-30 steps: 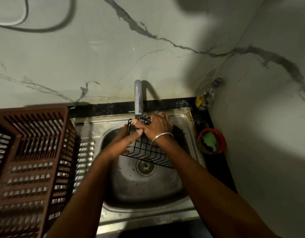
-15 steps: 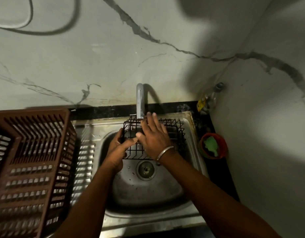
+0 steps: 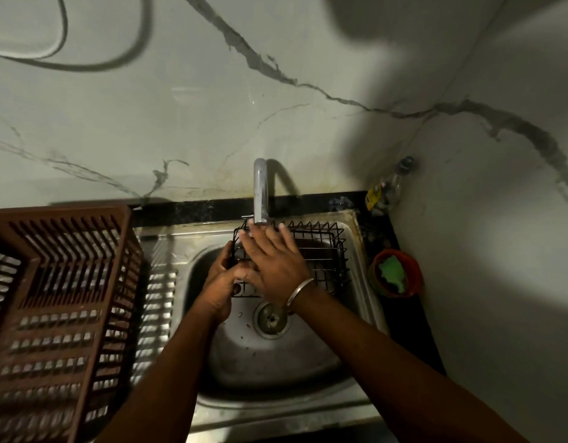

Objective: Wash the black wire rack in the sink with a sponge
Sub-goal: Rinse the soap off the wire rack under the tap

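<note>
Underneath, black wire rack (image 3: pixel 321 251) in left hand (image 3: pixel 220 290) grip, flat-fingered right hand (image 3: pixel 274 262) atop

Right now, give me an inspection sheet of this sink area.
Surface: steel sink set in a dark counter, drain uncovered.
Job's things: black wire rack held over the basin under the tap; green sponge sits unused in the orange bowl.
Clutter: brown plastic basket on the left; bottle in the back corner.
Hands: left hand grips the rack's left edge; right hand lies flat on it, fingers straight.
Cables: cord looped on the wall.
Surroundings: marble-patterned walls, dim light.
</note>
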